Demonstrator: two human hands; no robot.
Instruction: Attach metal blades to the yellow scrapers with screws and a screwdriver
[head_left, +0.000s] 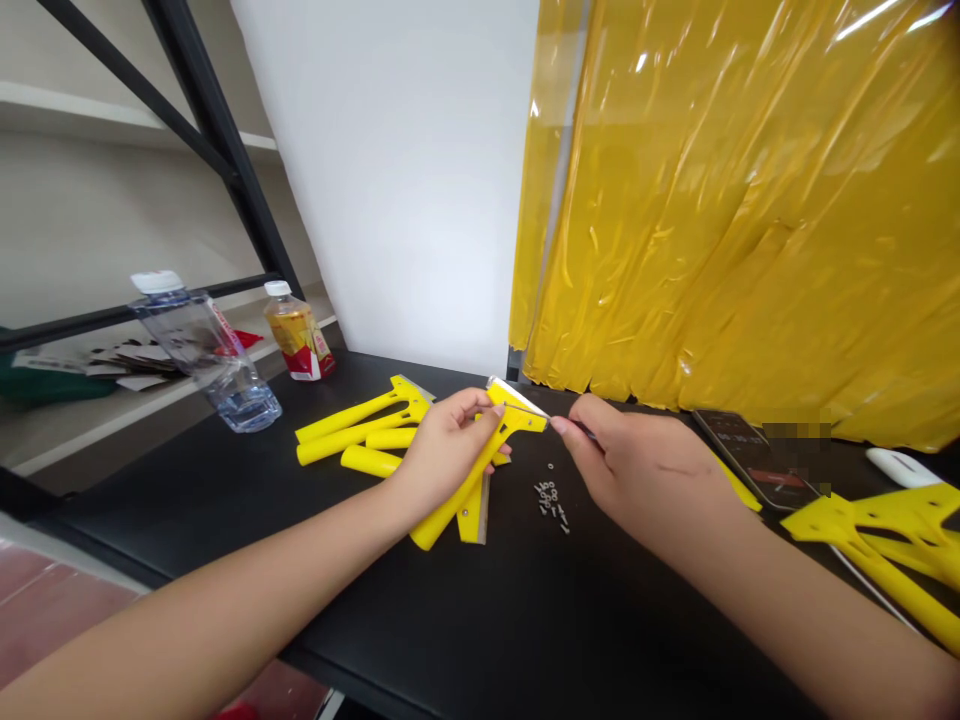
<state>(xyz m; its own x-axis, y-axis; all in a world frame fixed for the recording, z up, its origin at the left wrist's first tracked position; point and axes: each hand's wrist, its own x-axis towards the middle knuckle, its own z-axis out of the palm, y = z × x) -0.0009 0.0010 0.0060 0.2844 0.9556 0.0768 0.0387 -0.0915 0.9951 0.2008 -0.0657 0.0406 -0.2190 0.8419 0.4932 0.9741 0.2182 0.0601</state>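
My left hand [454, 435] is closed around a yellow scraper [517, 422], gripping it just below its wide head, with the handle slanting down toward me. My right hand [622, 450] pinches a thin metal rod [529, 411], perhaps a hex key. The rod lies across the scraper's head, and its far tip is near my left thumb. Beneath and left of my left hand, several more yellow scrapers [352, 412] lie in a loose pile. Small screws and nuts [551, 498] are scattered on the black tabletop [525, 620] between my forearms.
A clear plastic bottle [202, 345] and a smaller drink bottle [298, 335] stand at the back left. To the right are a phone [750, 455], a white rounded object [900, 467] and more scrapers [885, 530]. A white panel [405, 180] and yellow plastic sheeting [735, 220] rise behind.
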